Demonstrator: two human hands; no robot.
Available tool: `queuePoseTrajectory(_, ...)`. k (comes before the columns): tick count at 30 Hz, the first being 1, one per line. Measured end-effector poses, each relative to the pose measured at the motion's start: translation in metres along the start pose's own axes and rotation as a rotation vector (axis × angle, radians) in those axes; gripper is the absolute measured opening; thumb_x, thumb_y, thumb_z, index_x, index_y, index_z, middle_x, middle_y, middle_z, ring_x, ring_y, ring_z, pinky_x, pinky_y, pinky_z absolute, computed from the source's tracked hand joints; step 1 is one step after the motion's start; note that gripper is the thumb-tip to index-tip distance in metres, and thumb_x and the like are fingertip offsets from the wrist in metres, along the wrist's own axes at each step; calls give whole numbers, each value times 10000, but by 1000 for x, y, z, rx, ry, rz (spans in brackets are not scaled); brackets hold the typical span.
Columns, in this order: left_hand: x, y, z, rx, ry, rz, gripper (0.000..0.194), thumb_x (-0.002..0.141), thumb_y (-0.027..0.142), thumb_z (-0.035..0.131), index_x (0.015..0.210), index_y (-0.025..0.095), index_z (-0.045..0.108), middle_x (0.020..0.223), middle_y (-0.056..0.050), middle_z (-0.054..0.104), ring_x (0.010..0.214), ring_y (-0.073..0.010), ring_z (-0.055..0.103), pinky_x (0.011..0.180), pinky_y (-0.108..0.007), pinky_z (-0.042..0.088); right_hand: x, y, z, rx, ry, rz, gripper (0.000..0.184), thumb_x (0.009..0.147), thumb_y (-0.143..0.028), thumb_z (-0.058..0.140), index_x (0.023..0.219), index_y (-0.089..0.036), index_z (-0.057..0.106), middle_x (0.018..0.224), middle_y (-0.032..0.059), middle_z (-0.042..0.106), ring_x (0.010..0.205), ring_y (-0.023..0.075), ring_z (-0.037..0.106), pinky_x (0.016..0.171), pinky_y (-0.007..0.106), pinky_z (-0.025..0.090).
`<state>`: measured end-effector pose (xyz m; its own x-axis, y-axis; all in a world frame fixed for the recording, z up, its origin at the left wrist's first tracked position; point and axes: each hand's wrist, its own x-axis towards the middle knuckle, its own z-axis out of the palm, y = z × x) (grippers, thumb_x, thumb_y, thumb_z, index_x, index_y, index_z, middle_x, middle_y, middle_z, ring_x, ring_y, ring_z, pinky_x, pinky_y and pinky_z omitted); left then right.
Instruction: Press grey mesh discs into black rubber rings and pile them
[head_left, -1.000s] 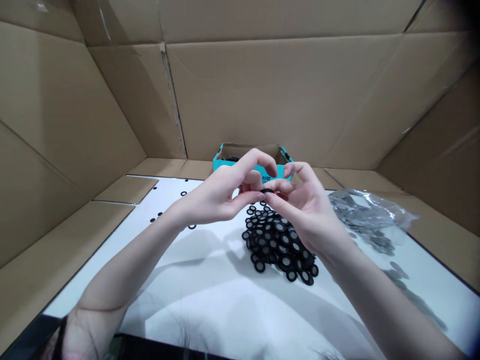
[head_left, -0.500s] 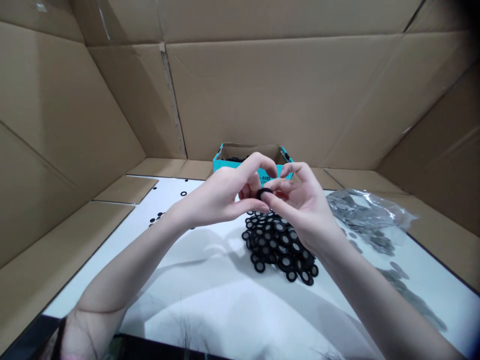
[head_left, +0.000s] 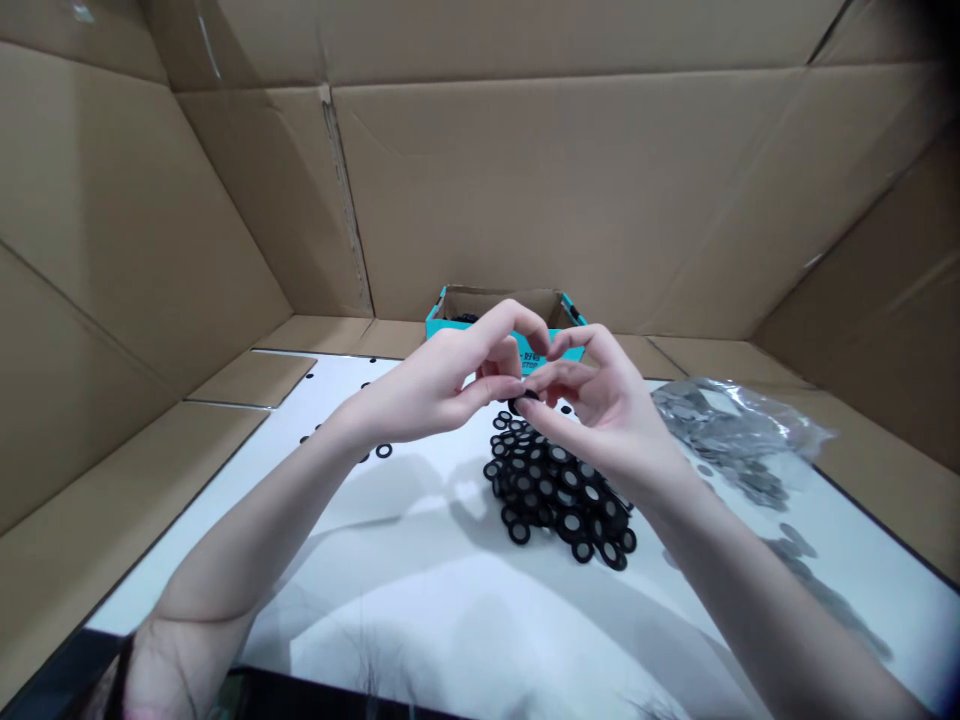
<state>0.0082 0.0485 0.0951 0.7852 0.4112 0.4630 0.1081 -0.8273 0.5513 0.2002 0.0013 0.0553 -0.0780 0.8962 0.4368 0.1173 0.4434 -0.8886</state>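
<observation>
Both hands meet above the white table over a small black ring (head_left: 522,402). My left hand (head_left: 457,385) presses thumb and fingertips onto the ring's upper edge. From the other side, my right hand (head_left: 600,400) pinches the same ring between thumb and fingers, hiding part of it. Just below them lies a heap of black rings with grey discs in their centres (head_left: 559,490). Several loose black rings, one of them an open ring (head_left: 384,451), lie near my left wrist.
A turquoise box (head_left: 442,327) with black pieces inside stands behind the hands. To the right, a clear plastic bag (head_left: 739,415) holds grey discs, and loose grey discs (head_left: 817,590) lie under and beside my right forearm. Cardboard walls (head_left: 525,200) enclose the white table (head_left: 390,590).
Both hands have shifted slightly left with the ring, which now tilts differently between the fingertips. My right index finger has moved closer to my left hand's fingers.
</observation>
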Motion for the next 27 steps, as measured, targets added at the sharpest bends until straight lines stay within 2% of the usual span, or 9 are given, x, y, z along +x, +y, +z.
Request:
queuePoseTrajectory(4,1,-4,4,-88,15,5,256,939,146,581,1141,202,434,795,27,627,744,-103,628,705,-232,522,0,1,2,250,58,84,396,745,-281,796,955,-281,460,750,-65,684,687,125,654,701,313,511)
queuePoseTrajectory(6,2,-6,4,-115,36,20,244,941,116,546,1138,205,431,786,31,611,731,-97,614,704,-230,523,1,1,1,279,69,89,397,733,-256,810,945,-274,474,743,-68,690,688,115,663,705,299,515)
queuePoseTrajectory(10,1,-7,3,-116,43,26,214,958,99,466,1140,206,431,785,26,587,709,-95,557,683,-235,499,1,-1,0,215,72,72,412,693,-200,815,932,-265,486,745,-63,702,653,97,636,644,269,480)
queuePoseTrajectory(18,1,-2,0,-65,-41,-17,216,961,103,430,1152,206,427,773,26,577,713,-109,530,676,-256,451,-2,-10,0,31,33,77,401,686,-234,773,938,-272,463,697,-46,705,615,125,607,560,287,411)
queuePoseTrajectory(23,0,-3,3,-108,-45,-16,186,985,130,415,1155,205,425,764,28,561,696,-105,519,656,-247,451,-2,-7,0,105,27,93,402,701,-228,761,953,-275,452,707,-54,719,583,107,571,597,295,423)
queuePoseTrajectory(27,0,-5,5,-131,-42,-25,200,977,141,473,1158,209,420,763,32,581,700,-104,548,666,-242,473,-2,-4,2,126,54,106,419,697,-231,764,964,-281,446,714,-51,717,600,118,582,612,303,439)
